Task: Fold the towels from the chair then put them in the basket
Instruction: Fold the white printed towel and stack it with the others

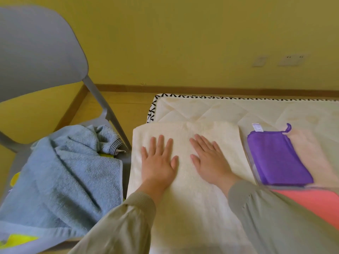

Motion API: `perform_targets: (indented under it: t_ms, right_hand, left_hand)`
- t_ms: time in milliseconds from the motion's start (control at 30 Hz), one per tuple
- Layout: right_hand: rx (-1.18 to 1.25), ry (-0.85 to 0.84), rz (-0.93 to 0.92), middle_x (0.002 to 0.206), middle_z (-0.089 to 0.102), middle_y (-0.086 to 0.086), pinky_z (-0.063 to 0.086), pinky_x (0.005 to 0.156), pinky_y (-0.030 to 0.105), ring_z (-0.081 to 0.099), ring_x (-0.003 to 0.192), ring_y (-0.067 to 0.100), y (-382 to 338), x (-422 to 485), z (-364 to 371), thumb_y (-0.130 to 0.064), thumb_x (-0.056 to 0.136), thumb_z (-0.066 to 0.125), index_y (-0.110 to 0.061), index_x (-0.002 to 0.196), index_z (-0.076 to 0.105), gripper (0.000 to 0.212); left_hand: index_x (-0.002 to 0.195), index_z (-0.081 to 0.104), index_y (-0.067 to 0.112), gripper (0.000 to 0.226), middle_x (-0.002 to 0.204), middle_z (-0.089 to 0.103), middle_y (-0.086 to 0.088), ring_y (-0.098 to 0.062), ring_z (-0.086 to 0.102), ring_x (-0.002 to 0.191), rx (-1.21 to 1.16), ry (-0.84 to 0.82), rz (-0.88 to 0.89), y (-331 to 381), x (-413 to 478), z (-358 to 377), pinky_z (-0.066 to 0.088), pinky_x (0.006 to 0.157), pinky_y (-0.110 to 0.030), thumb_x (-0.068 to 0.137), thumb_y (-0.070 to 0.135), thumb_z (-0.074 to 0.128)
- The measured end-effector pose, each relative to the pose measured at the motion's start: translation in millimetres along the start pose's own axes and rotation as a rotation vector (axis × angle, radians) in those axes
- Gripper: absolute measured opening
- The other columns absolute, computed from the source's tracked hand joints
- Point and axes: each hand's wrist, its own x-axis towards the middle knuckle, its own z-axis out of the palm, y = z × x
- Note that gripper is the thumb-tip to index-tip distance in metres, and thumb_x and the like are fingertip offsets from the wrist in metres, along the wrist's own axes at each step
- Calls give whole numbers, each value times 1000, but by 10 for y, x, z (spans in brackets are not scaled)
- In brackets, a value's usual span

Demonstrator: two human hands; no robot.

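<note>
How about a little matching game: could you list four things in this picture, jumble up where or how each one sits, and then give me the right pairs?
Things:
1. cream towel
2. blue towel
3. purple cloth
4. chair

Places or states:
A. flat under the left hand and right hand
B. grey, standing left of the bed
C. crumpled on the chair seat
D. folded, lying right of both hands

Pairs: 1-A, 2-C, 3-D, 4-B
</note>
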Motion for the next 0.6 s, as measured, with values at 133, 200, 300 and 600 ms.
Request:
perform_targets:
  t_ms: [133, 200, 300, 600]
  right_hand:
    - [-32, 35, 422, 160, -4, 0, 0, 119, 42, -4, 147, 15, 278, 132, -95, -42, 97, 12, -18, 153, 2, 61]
    - [-39, 11, 509, 160, -6, 4, -1, 119, 46, -5, 147, 19, 269, 234, -155, -39, 98, 14, -13, 152, 0, 61]
    - [-9, 98, 254, 160, -9, 2, -11, 115, 41, -11, 147, 19, 46, 400, -185, -35, 98, 19, -17, 152, 0, 59]
    - [-2, 27, 190, 160, -7, -6, -5, 118, 39, -9, 146, 10, 402, 421, -84, -46, 97, 8, -26, 152, -1, 60]
  left_hand:
    - [150, -6, 34, 68, 159, -14, -3, -24, -24, 143, -45, 39, -137, -22, 3, 59, -12, 114, -49, 87, 56, 3]
    - [150, -9, 32, 69, 159, -16, -5, -23, -26, 143, -38, 44, -141, -19, 8, 80, -12, 114, -49, 86, 55, 1]
    - [150, -10, 29, 69, 158, -16, -6, -23, -26, 143, -24, 59, -134, -15, 20, 118, -12, 114, -49, 86, 53, 1]
    - [150, -9, 31, 67, 159, -14, -5, -24, -22, 144, -21, 57, -122, -20, 27, 113, -6, 115, -51, 89, 53, 4]
